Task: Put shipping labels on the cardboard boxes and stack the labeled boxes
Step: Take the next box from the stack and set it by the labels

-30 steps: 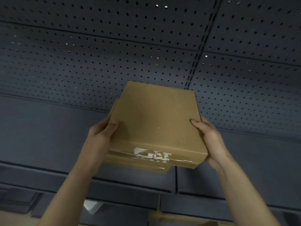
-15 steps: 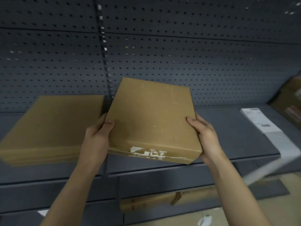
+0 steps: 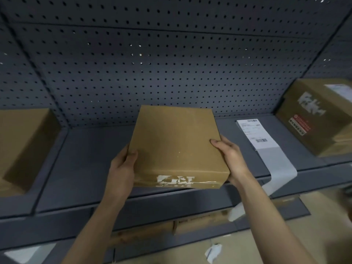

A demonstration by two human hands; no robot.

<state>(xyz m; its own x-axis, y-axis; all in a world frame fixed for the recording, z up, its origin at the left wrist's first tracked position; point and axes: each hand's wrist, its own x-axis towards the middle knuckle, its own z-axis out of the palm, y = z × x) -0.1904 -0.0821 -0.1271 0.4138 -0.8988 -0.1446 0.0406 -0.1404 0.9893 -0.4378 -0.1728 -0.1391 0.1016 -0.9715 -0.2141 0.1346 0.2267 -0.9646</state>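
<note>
Fingers [image 3: 131,154] of your left hand [image 3: 122,168] and right hand [image 3: 232,159] grip opposite sides of the cardboard box [image 3: 175,141], holding it level over the shelf [image 3: 85,159] near the shipping label strip [image 3: 254,133], probably for labelling.

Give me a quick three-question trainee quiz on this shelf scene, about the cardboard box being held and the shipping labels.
1. True or false: both the left hand and the right hand grip the flat brown cardboard box.
2. Where does the white shipping label strip lie?
A) on top of the held box
B) on the dark grey metal shelf, to the right of the held box
C) pinned to the perforated back wall
3. Short answer: does the top face of the held box carry a shipping label?

Key: 1 true; 2 B; 3 no, the top face is bare.
</note>
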